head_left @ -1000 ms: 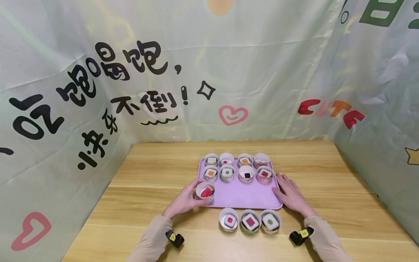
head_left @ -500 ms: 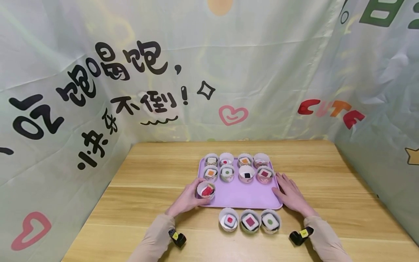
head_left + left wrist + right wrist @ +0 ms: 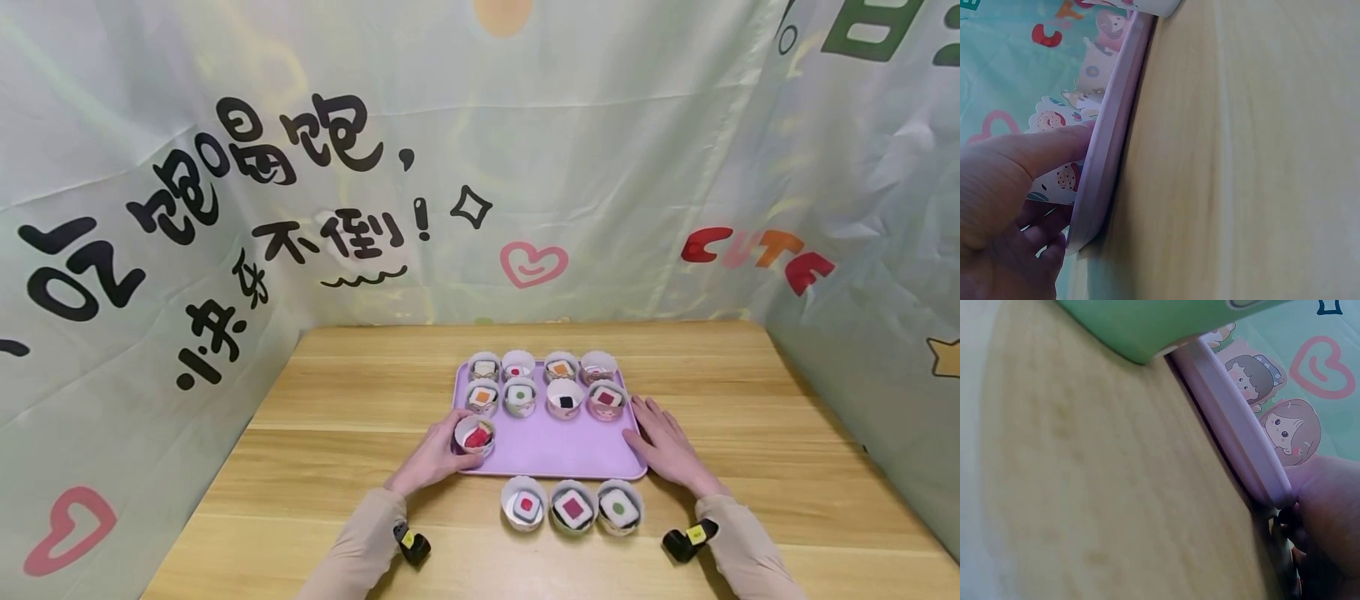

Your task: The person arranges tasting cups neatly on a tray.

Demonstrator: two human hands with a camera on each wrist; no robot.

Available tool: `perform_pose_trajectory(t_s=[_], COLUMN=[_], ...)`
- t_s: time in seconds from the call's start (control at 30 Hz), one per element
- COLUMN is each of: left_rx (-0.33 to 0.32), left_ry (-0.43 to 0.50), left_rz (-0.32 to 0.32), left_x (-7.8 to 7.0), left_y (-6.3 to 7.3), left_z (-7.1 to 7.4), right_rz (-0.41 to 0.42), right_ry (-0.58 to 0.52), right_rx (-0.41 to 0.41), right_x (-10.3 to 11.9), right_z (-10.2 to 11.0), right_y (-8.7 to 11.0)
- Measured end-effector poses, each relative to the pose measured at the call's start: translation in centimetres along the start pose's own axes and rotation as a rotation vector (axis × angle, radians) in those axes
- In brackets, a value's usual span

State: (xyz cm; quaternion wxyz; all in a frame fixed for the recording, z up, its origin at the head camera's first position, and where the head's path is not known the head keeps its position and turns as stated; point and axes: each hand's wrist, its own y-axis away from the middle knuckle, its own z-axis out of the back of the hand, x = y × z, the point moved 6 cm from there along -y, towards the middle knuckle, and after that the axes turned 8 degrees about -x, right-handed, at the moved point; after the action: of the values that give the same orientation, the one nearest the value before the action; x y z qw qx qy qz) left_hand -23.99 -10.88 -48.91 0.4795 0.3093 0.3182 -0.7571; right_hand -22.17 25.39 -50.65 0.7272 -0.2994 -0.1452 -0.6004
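My left hand (image 3: 431, 458) grips a paper cup (image 3: 475, 435) from its left side, over the near left corner of the lilac tray (image 3: 562, 450). A red-topped piece like toy sushi lies in this cup. The left wrist view shows the thumb across the printed wall of the cup (image 3: 1067, 177), with fingers beneath and behind it. At the tray's right edge rests my right hand (image 3: 670, 442), its fingers stretched along the outside and its thumb over the rim. Seen from the right wrist, the thumb touches the tray corner (image 3: 1272, 487).
Two rows of cups with sushi-like pieces fill the far half of the tray, including a black-topped one (image 3: 566, 400). In front of the tray, three more stand in a row on the wooden table (image 3: 337, 500): left cup (image 3: 524, 504), middle cup (image 3: 574, 507), right cup (image 3: 621, 507).
My left hand has shifted the cup slightly to the right, further onto the tray's near left corner. The right hand stays in place.
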Motion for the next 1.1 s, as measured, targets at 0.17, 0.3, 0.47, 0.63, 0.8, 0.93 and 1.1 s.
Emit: perform_pose_trajectory(t_s=[0.17,0.3,0.47,0.63,0.8,0.93,1.1], left_rx=[-0.029,-0.048,-0.057,-0.059,-0.070,-0.081,-0.090], left_ry=[-0.011,-0.034,-0.024,0.012,0.028,0.021,0.016], left_rz=[-0.001,0.000,0.000,0.011,0.014,0.014,0.022], left_x=[-0.03,-0.10,-0.18,-0.08,0.14,0.19,0.22], left_y=[-0.03,0.01,0.03,0.05,0.03,-0.02,-0.06], left_z=[-0.01,-0.01,-0.06,-0.14,-0.27,-0.28,-0.27], right_rz=[0.001,0.003,0.012,0.016,0.013,0.014,0.011], right_ry=[0.002,0.001,-0.005,-0.006,-0.009,-0.004,-0.004], right_rx=[0.002,0.001,-0.008,-0.014,-0.015,-0.015,-0.013], right_x=[0.04,0.01,-0.10,-0.13,-0.17,-0.14,-0.08], right_z=[0.00,0.00,-0.02,-0.04,-0.06,-0.05,-0.03], right_y=[-0.02,-0.02,-0.04,-0.04,-0.03,-0.03,0.00])
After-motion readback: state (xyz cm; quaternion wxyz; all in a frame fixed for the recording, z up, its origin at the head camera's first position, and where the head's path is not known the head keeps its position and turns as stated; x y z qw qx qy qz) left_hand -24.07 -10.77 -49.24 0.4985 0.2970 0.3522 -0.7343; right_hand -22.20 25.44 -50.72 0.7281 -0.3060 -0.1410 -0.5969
